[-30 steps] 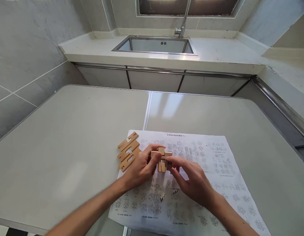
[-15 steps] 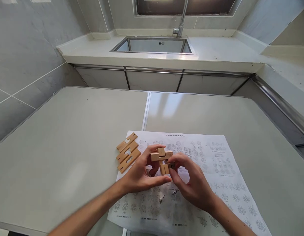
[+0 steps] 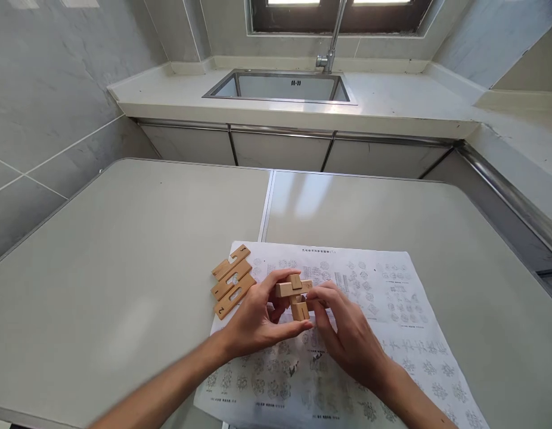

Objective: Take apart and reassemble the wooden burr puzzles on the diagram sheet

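a cluster of notched wooden blocks (image 3: 296, 292) is partly put together, held up over the printed sheet (image 3: 383, 351). several of its pieces cross one another, with a gap showing between the upper bar and the lower block. the left hand (image 3: 257, 317) is half curled around it, forefinger at the top and thumb along the lower end, the cluster held between them. the right hand (image 3: 345, 328) has its thumb and forefinger nearly closed on a small wooden piece (image 3: 318, 305) at the cluster's right side; the fingers cover much of it, so whether it is seated is hard to tell. three flat wooden pieces (image 3: 223, 288), numbered and cut out, lie apart beyond the left hand, unused so far.

the pale table (image 3: 124, 256) has a seam down its middle. beyond it are a counter (image 3: 392, 98), a sink (image 3: 267, 87), a tap (image 3: 330, 56) and a window (image 3: 298, 21).
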`<state>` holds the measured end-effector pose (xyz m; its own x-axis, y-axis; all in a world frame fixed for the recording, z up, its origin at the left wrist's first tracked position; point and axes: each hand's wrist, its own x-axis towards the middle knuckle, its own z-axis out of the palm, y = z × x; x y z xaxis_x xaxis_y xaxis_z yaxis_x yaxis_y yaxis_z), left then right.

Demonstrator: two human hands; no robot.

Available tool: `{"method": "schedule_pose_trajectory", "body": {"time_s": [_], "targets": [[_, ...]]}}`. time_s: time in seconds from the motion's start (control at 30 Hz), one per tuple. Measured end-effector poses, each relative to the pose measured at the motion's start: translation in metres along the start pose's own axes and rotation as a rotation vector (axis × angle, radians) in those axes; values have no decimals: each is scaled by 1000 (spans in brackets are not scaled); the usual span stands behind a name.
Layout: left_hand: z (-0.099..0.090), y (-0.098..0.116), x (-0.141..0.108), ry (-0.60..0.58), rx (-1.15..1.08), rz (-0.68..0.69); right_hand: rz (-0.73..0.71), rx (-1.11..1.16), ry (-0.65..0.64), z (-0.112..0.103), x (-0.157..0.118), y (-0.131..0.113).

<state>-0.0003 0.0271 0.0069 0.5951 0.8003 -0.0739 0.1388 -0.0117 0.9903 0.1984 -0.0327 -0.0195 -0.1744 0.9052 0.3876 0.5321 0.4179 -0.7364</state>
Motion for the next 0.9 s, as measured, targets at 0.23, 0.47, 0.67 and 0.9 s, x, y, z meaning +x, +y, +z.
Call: {"method": "schedule_pose_trajectory", "body": {"time_s": [0.23,0.47,0.67,0.9], "targets": [[-3,1,-1,86,36,-31,4,-32,124,0,-1,4],[-3,0,-1,97,97,30,-34,-6,192,-6,5,-2],[-3,-7,-1,63,180,91,-47,-25,132,-4,3,1],[-4,-16,-2,39,258,120,-63,-14,102,-6,4,1]]}}
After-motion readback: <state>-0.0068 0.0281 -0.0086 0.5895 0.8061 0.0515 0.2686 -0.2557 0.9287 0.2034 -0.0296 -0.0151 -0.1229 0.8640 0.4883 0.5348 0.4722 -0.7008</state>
